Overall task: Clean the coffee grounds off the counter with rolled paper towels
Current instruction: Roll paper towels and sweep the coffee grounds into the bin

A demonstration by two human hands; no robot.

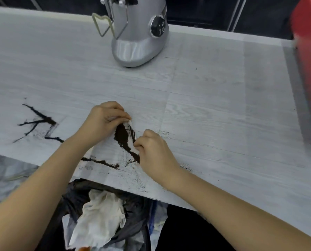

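Dark brown grounds (pixel 123 135) on pale grey wood-grain counter (pixel 205 98); silver grinder (pixel 138 33).

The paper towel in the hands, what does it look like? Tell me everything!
The paper towel is white, thin and rolled into a narrow strip. It lies slanted on the pale counter, the left hand pinching its far end, the right hand its near end. Dark coffee grounds are heaped against its left side, and some cling to it.

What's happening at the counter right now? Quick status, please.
Left hand and right hand pinch paper towel, scooping coffee grounds. More grounds streaks left. Nothing in the way.
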